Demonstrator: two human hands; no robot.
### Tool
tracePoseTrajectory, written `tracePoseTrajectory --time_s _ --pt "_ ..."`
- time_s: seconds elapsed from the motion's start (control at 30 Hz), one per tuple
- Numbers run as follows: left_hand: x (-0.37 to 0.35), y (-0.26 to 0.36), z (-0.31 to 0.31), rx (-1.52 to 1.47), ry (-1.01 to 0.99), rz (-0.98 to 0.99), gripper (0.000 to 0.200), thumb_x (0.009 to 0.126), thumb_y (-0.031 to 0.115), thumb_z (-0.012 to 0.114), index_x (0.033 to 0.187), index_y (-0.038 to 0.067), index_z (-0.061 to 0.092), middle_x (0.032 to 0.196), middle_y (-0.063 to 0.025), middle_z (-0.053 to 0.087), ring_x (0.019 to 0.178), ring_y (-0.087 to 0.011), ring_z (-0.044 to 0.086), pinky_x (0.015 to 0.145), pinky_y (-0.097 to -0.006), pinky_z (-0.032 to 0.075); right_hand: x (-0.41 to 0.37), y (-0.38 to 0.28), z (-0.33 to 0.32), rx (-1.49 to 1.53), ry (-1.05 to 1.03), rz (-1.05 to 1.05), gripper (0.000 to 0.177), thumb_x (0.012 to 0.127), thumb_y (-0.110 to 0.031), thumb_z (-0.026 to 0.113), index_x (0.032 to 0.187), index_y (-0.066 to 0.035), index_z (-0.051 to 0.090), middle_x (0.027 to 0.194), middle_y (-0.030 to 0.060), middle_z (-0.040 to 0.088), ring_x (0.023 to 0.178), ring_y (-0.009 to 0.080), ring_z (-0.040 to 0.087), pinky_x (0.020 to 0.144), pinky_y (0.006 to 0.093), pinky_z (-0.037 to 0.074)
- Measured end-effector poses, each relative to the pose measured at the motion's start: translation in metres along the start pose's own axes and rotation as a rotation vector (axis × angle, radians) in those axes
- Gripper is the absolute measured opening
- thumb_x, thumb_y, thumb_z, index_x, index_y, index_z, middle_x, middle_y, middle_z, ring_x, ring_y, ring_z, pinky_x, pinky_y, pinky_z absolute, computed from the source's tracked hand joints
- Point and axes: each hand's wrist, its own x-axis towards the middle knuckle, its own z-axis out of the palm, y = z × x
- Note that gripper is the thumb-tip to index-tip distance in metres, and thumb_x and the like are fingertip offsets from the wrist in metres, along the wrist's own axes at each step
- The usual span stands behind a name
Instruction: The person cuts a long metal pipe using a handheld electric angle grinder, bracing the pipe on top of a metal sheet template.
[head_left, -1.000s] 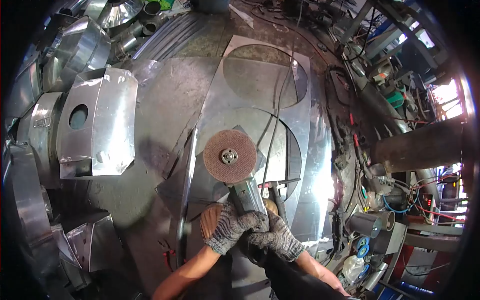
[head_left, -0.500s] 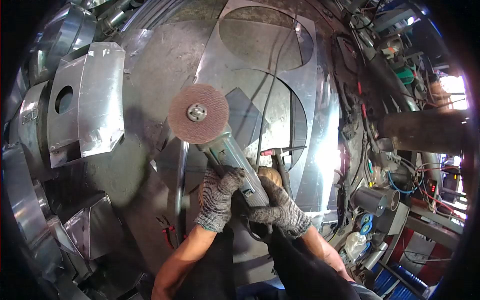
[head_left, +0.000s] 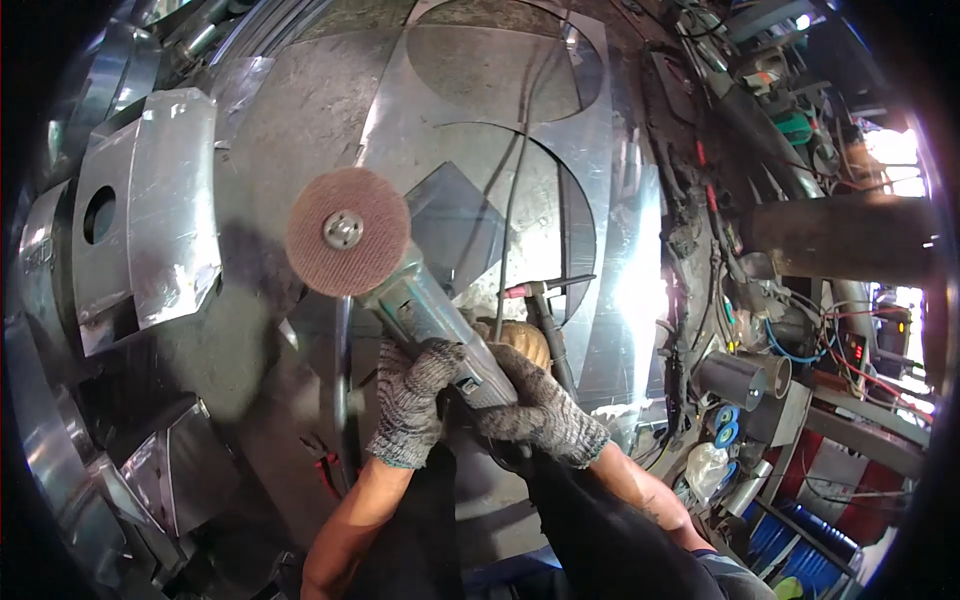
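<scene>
An angle grinder (head_left: 425, 308) points up and to the left, tilted across the middle of the view. Its reddish-brown disc (head_left: 370, 260) faces me, with a metal nut at the centre. My left hand (head_left: 412, 398), in a grey striped knit glove, is closed around the near side of the body. In a matching glove, my right hand (head_left: 545, 405) wraps the rear of the grinder. Beyond the right hand lie a tan ribbed object (head_left: 525, 343), partly hidden, and a welding torch (head_left: 545, 320) with a red part.
A metal sheet with large round cutouts (head_left: 395, 95) lies ahead. Bent sheet-metal pieces (head_left: 175, 215) crowd the left. Pliers with red handles (head_left: 326, 470) lie near my left forearm. Cables, a thick pipe (head_left: 850, 237) and short metal cylinders (head_left: 730, 375) fill the right.
The whole view has shifted, so the surroundings appear further left. The grinder and both hands have moved slightly left as well, with the grip unchanged.
</scene>
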Motion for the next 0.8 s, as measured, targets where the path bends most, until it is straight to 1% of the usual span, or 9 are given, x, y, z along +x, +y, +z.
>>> tracePoseTrajectory --time_s 0.07,0.1,0.27,0.4,0.47,0.5,0.53,0.57,0.8 --pt "-0.001 -0.005 -0.007 0.112 0.045 0.083 0.035 0.091 0.01 0.073 0.124 0.002 0.063 0.113 -0.0105 0.069 0.101 -0.0239 0.069 0.091 -0.0397 0.059 0.003 0.004 -0.002 0.08 0.013 -0.007 0.095 0.082 -0.021 0.09 0.158 -0.001 0.035 0.146 0.0168 0.055 0.137 0.026 0.051 0.115 0.0381 0.042" --pt "-0.004 -0.004 -0.002 0.07 0.133 0.043 0.052 0.084 0.013 0.079 0.13 0.0 0.058 0.112 -0.0083 0.068 0.093 -0.0198 0.069 0.086 -0.0346 0.058 0.006 0.007 0.0 0.024 0.004 -0.049 0.094 0.083 -0.024 0.089 0.157 -0.001 0.036 0.147 0.0176 0.054 0.138 0.0261 0.05 0.115 0.0379 0.042" --pt "-0.001 -0.001 -0.016 -0.019 0.019 -0.057 0.044 0.086 0.012 0.075 0.125 -0.002 0.062 0.11 -0.0125 0.072 0.093 -0.0244 0.071 0.088 -0.0352 0.059 0.001 0.013 -0.001 -0.035 -0.098 -0.074 0.1 0.082 -0.027 0.09 0.158 0.002 0.032 0.149 0.0209 0.05 0.141 0.0295 0.047 0.116 0.039 0.041" --pt "-0.006 0.01 -0.023 -0.162 0.066 -0.019 0.053 0.089 0.015 0.072 0.135 -0.003 0.057 0.121 -0.0203 0.069 0.108 -0.0338 0.07 0.096 -0.0457 0.059 -0.01 -0.005 -0.003 0.138 -0.178 -0.117 0.104 0.08 -0.026 0.093 0.16 0.0 0.031 0.15 0.0191 0.051 0.139 0.0281 0.05 0.115 0.0398 0.043" --pt "-0.012 0.027 -0.01 -0.178 -0.063 0.057 0.066 0.088 0.034 0.075 0.14 0.0 0.053 0.125 -0.0233 0.066 0.116 -0.0381 0.065 0.098 -0.0532 0.056 -0.018 -0.016 -0.009 -0.173 -0.207 -0.15 0.096 0.081 -0.024 0.092 0.156 0.0 0.039 0.147 0.019 0.056 0.134 0.0283 0.055 0.113 0.0391 0.046" --pt "-0.006 0.031 -0.008 -0.317 -0.291 0.03 0.071 0.09 0.042 0.073 0.142 -0.001 0.05 0.131 -0.0266 0.063 0.12 -0.0417 0.063 0.1 -0.0573 0.055 -0.02 -0.02 -0.008 -0.124 -0.272 0.074 0.082 0.083 -0.025 0.09 0.151 -0.002 0.05 0.14 0.0189 0.064 0.127 0.027 0.06 0.108 0.0383 0.05" --pt "-0.005 0.033 -0.011 -0.291 -0.286 0.034 0.071 0.09 0.042 0.073 0.142 -0.001 0.05 0.131 -0.0266 0.063 0.12 -0.0417 0.063 0.1 -0.0573 0.055 -0.017 -0.021 -0.006 -0.125 -0.323 0.164 0.067 0.087 -0.027 0.087 0.143 -0.003 0.059 0.131 0.0167 0.069 0.121 0.024 0.065 0.103 0.0376 0.053" --pt "-0.004 0.034 -0.012 -0.401 -0.33 0.049 0.073 0.09 0.044 0.073 0.143 -0.001 0.05 0.135 -0.0275 0.061 0.121 -0.043 0.062 0.1 -0.0579 0.055 -0.018 -0.021 -0.007 -0.17 -0.381 0.092 0.062 0.089 -0.029 0.084 0.14 -0.003 0.061 0.128 0.0162 0.071 0.119 0.0246 0.066 0.101 0.0377 0.054" --pt "0.009 0.052 -0.022 -0.595 -0.484 0.036 0.074 0.088 0.052 0.078 0.14 0.006 0.052 0.12 -0.0098 0.063 0.111 -0.0318 0.064 0.093 -0.0511 0.052 -0.022 -0.017 -0.013 -0.415 -0.53 -0.236 0.058 0.091 -0.043 0.08 0.129 -0.002 0.066 0.119 0.0183 0.072 0.11 0.0318 0.07 0.095 0.0386 0.056"
